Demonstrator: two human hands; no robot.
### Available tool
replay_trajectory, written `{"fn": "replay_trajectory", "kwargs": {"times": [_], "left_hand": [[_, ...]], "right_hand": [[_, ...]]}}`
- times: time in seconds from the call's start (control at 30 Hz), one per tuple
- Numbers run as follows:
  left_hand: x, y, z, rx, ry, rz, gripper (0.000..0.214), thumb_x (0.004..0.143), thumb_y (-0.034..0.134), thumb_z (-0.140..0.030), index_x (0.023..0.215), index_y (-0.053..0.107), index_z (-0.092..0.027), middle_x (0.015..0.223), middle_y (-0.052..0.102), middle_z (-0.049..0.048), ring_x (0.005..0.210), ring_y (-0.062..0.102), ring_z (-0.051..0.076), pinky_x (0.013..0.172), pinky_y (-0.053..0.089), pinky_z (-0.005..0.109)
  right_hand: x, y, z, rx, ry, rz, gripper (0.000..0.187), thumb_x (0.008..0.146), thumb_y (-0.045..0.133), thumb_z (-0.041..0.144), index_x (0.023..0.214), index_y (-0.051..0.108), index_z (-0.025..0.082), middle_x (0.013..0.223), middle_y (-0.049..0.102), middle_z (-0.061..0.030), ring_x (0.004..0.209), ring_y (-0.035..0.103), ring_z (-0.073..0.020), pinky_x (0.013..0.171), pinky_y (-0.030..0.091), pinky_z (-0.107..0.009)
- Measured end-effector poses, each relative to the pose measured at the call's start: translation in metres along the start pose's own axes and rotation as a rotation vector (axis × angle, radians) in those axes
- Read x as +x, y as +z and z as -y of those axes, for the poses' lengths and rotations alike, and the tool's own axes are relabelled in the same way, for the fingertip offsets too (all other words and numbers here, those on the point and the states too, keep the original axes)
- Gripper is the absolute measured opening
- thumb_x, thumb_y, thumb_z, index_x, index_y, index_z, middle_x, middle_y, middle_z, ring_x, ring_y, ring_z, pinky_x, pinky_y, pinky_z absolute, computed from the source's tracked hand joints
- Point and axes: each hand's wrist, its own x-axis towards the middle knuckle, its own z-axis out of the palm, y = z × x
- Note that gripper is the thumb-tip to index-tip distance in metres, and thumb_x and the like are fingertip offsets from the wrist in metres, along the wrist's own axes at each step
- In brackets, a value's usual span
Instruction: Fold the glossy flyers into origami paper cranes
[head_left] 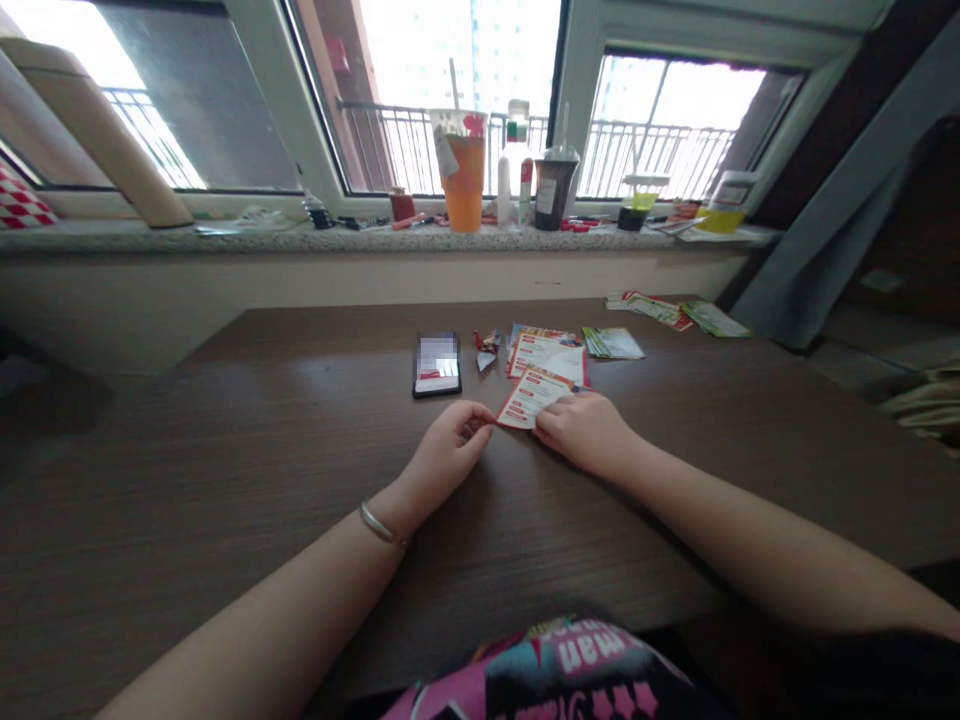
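Note:
A small red-and-white printed paper [531, 397] lies on the dark wooden table [262, 450] in front of me. My left hand [448, 452], fingers curled, pinches its left corner. My right hand [581, 427] rests knuckles-up on its right edge, fingers closed on the paper. Just behind it lies a stack of similar red-and-white leaflets [550, 355]. A folded scrap of red and grey paper [487, 348] sits to the left of that stack.
A phone [436, 364] lies face up left of the papers. More leaflets [613, 343] and flyers [660, 309] sit at the table's far right. On the windowsill stand an orange drink cup [463, 170], bottles, a dark cup [555, 188] and small items.

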Motion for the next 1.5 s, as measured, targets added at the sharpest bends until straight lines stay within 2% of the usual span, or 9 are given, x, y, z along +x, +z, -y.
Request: {"fn": "replay_trajectory", "kwargs": {"times": [0.13, 0.3, 0.43, 0.57, 0.73, 0.9, 1.1, 1.3, 1.5], "left_hand": [[-0.006, -0.003, -0.006, 0.114, 0.126, 0.218, 0.027, 0.066, 0.074, -0.008, 0.087, 0.074, -0.023, 0.102, 0.067, 0.0068, 0.104, 0.055, 0.023, 0.101, 0.036, 0.031], [-0.008, -0.008, -0.001, 0.170, 0.102, 0.362, 0.030, 0.060, 0.080, -0.012, 0.086, 0.074, -0.027, 0.107, 0.068, 0.0073, 0.111, 0.053, 0.030, 0.111, 0.024, 0.043], [-0.006, -0.013, 0.001, 0.254, 0.100, 0.398, 0.025, 0.063, 0.078, -0.012, 0.083, 0.074, -0.026, 0.103, 0.069, 0.0076, 0.108, 0.056, 0.029, 0.109, 0.029, 0.040], [-0.004, -0.018, 0.000, 0.189, 0.027, 0.384, 0.018, 0.064, 0.077, -0.011, 0.073, 0.073, -0.026, 0.094, 0.070, 0.0069, 0.103, 0.058, 0.026, 0.100, 0.038, 0.034], [-0.003, -0.026, 0.001, 0.229, 0.034, 0.365, 0.017, 0.063, 0.079, -0.015, 0.074, 0.073, -0.027, 0.094, 0.071, 0.0033, 0.094, 0.062, 0.023, 0.094, 0.043, 0.029], [-0.003, -0.032, 0.002, 0.304, 0.084, 0.354, 0.018, 0.063, 0.080, -0.015, 0.075, 0.073, -0.025, 0.088, 0.069, 0.0033, 0.083, 0.062, 0.020, 0.082, 0.045, 0.023], [0.000, -0.038, 0.002, 0.460, 0.168, 0.384, 0.034, 0.059, 0.084, -0.015, 0.090, 0.073, -0.026, 0.091, 0.068, 0.0038, 0.082, 0.062, 0.019, 0.076, 0.044, 0.021], [0.002, -0.041, 0.007, 0.593, 0.337, 0.404, 0.023, 0.068, 0.079, -0.026, 0.090, 0.074, -0.029, 0.093, 0.071, 0.0028, 0.083, 0.065, 0.020, 0.080, 0.047, 0.024], [0.002, -0.040, 0.001, 0.772, 0.282, 0.514, 0.019, 0.080, 0.068, -0.032, 0.097, 0.073, -0.025, 0.105, 0.070, 0.0046, 0.095, 0.065, 0.021, 0.089, 0.046, 0.029]], "right_hand": [[-0.014, -0.005, 0.025, 0.064, -0.009, 0.029, 0.031, 0.094, 0.044, 0.033, 0.088, 0.071, 0.019, 0.084, 0.074, -0.0105, 0.076, 0.068, -0.0214, 0.067, 0.044, -0.030], [-0.019, -0.006, 0.035, 0.178, -0.015, 0.031, 0.028, 0.092, 0.049, 0.035, 0.089, 0.071, 0.020, 0.089, 0.075, -0.0090, 0.080, 0.069, -0.0208, 0.071, 0.046, -0.029], [-0.020, -0.002, 0.030, 0.310, -0.026, 0.013, 0.025, 0.090, 0.052, 0.037, 0.103, 0.068, 0.024, 0.094, 0.074, -0.0064, 0.086, 0.069, -0.0217, 0.074, 0.047, -0.031], [-0.024, 0.002, 0.016, 0.533, -0.012, 0.033, 0.045, 0.083, 0.062, 0.040, 0.127, 0.054, 0.030, 0.103, 0.073, 0.0008, 0.095, 0.067, -0.0197, 0.080, 0.048, -0.031], [-0.027, 0.004, -0.005, 0.556, -0.134, 0.062, 0.063, 0.075, 0.070, 0.042, 0.133, 0.051, 0.025, 0.127, 0.063, -0.0076, 0.114, 0.059, -0.0245, 0.096, 0.044, -0.038], [-0.029, 0.011, -0.023, 0.572, -0.175, 0.044, 0.079, 0.070, 0.072, 0.056, 0.137, 0.048, 0.022, 0.135, 0.055, -0.0119, 0.125, 0.050, -0.0275, 0.107, 0.036, -0.043], [-0.027, 0.022, -0.032, 0.577, -0.162, 0.061, 0.070, 0.072, 0.074, 0.046, 0.134, 0.051, 0.021, 0.133, 0.057, -0.0109, 0.122, 0.052, -0.0261, 0.105, 0.039, -0.042], [-0.025, 0.025, -0.031, 0.552, -0.189, 0.022, 0.050, 0.080, 0.068, 0.042, 0.124, 0.060, 0.021, 0.122, 0.064, -0.0102, 0.113, 0.058, -0.0239, 0.098, 0.044, -0.040], [-0.026, 0.029, -0.033, 0.542, -0.216, 0.001, 0.028, 0.086, 0.062, 0.034, 0.111, 0.067, 0.023, 0.115, 0.069, -0.0065, 0.108, 0.062, -0.0210, 0.096, 0.046, -0.037]]}}
